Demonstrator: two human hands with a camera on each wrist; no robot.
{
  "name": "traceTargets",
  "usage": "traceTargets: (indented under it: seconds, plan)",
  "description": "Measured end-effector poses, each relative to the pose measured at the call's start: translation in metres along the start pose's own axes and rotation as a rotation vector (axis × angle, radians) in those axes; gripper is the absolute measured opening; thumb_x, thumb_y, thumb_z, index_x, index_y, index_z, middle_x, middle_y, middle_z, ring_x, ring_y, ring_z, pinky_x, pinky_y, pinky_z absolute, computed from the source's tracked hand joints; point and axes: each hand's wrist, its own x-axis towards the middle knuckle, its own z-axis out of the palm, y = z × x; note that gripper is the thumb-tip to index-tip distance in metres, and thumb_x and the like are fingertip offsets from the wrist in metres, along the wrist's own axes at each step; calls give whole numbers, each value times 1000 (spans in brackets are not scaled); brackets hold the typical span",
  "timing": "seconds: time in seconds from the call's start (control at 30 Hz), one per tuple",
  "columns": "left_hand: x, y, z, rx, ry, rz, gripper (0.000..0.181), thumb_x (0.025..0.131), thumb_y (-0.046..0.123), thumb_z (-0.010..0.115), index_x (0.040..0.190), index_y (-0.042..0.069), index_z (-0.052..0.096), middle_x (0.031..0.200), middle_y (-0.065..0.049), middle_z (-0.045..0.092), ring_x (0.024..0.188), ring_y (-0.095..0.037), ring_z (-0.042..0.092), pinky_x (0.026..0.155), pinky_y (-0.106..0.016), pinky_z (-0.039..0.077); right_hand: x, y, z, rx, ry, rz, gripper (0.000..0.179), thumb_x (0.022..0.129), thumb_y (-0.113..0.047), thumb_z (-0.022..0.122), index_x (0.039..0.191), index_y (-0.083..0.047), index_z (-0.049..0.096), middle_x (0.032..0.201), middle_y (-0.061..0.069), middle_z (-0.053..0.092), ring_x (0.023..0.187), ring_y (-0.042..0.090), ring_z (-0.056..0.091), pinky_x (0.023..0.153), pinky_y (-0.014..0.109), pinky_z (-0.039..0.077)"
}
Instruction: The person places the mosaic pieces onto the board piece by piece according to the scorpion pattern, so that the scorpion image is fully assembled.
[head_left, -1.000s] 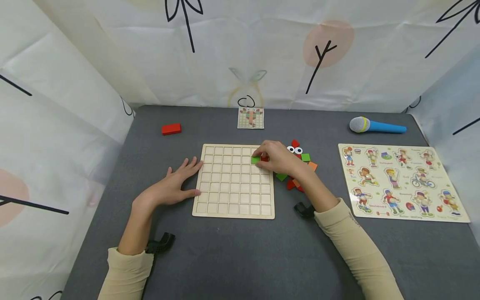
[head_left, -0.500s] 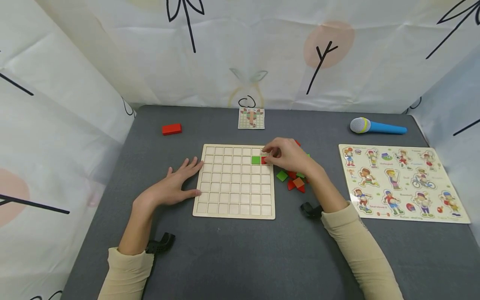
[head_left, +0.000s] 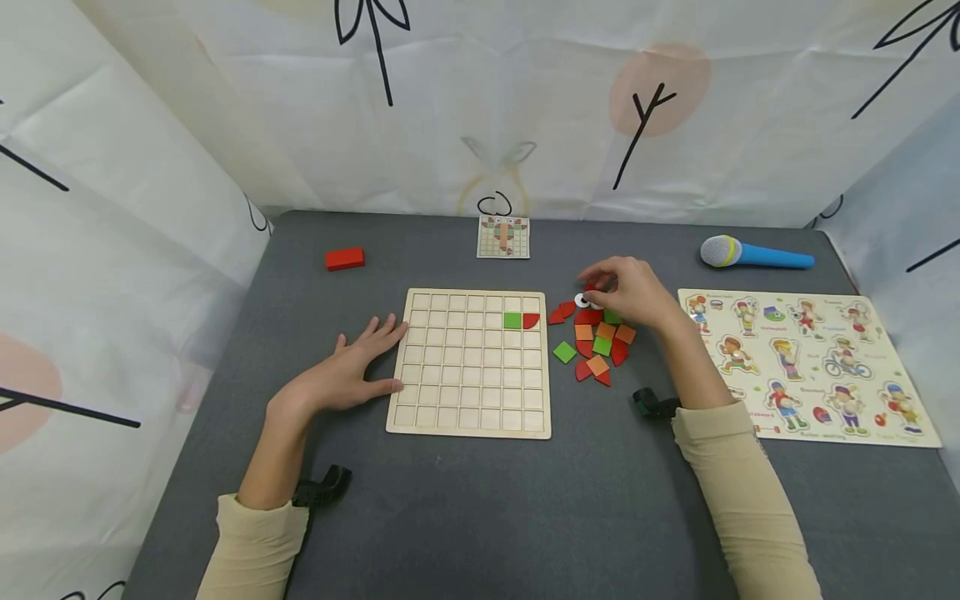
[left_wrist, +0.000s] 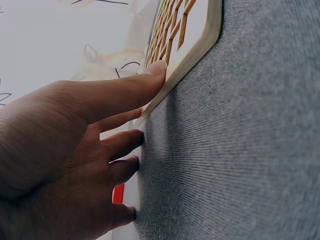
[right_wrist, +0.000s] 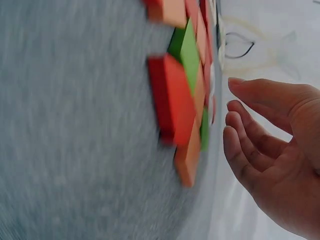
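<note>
Grey woven tabletop (head_left: 465, 517), square-celled wooden board (head_left: 469, 377), angular blocks (head_left: 602, 346); hands (head_left: 341, 372) (head_left: 632, 290) empty, left splayed, right loosely curved

White, creased sheets stand as walls round the table (head_left: 480, 517): a back sheet (head_left: 487, 92), a left sheet (head_left: 127, 225) and a bluish right sheet (head_left: 900, 183). The back one bears a black leafy stem (head_left: 378, 58), a black twig (head_left: 638, 135) over a pink disc (head_left: 686, 79), and a faint yellow outline with grey leaves. Another pink disc (head_left: 26, 362) marks the left sheet. The tabletop is dark grey, finely ribbed close up. Light falls soft and pale, with faint shadows.
</note>
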Motion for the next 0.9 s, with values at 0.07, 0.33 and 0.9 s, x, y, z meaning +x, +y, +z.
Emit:
traceTargets:
  seconds: [0.07, 0.33, 0.9]
  plan:
    - [0, 0, 0, 1, 0, -2, 95, 103, 32, 77, 176, 19, 18, 185, -16, 4, 172, -45, -6, 127, -82, -8, 2, 5, -2, -7, -1, 18, 30, 101, -7, 74, 129, 1, 77, 117, 25, 77, 103, 36, 73, 84, 38, 54]
    - [0, -1, 0, 6, 4, -2, 94, 103, 33, 76, 176, 20, 19, 185, -15, 4, 172, -44, -5, 128, -82, -7, 8, 17, -6, -10, -46, 48, 32, 100, -8, 72, 130, 3, 76, 116, 26, 79, 106, 37, 74, 81, 32, 53]
    - [-1, 2, 0, 1, 7, -7, 94, 102, 31, 77, 176, 18, 19, 185, -16, 5, 172, -45, -5, 127, -82, -7, 19, 22, -11, -18, -60, 49, 30, 98, -16, 79, 120, 3, 78, 107, 21, 78, 89, 23, 72, 75, 23, 52]
